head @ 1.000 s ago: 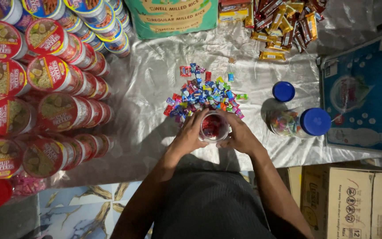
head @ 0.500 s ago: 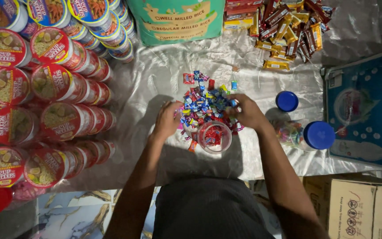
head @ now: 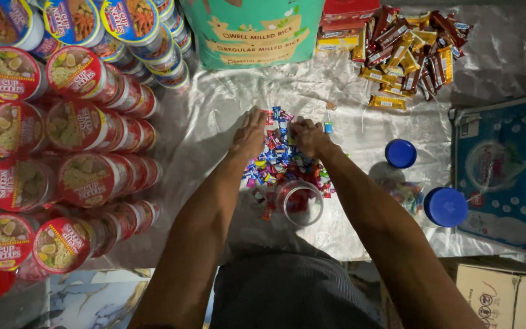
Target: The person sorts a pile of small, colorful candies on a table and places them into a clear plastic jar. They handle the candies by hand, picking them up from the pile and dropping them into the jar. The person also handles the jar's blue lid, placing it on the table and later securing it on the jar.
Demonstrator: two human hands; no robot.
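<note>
A heap of small wrapped candies (head: 284,164) in many colours lies on a shiny silver sheet (head: 226,103). A clear open jar (head: 299,204) with red candies inside stands at the near edge of the heap. My left hand (head: 249,133) rests palm down on the far left side of the heap, fingers together. My right hand (head: 307,135) is on the far side of the heap, fingers curled into the candies. Whether either hand grips any candy is hidden.
Rows of red cup-noodle tubs (head: 74,128) lie stacked at the left. A green rice sack (head: 254,30) and a pile of chocolate bars (head: 406,52) sit at the back. A loose blue lid (head: 400,153), a blue-lidded candy jar (head: 439,206), a blue box (head: 506,176) and a cardboard carton (head: 506,298) are at the right.
Both hands left the jar, spread to the sides of the heap, then reached to its far side. The view shifted, so everything sits lower in frame.
</note>
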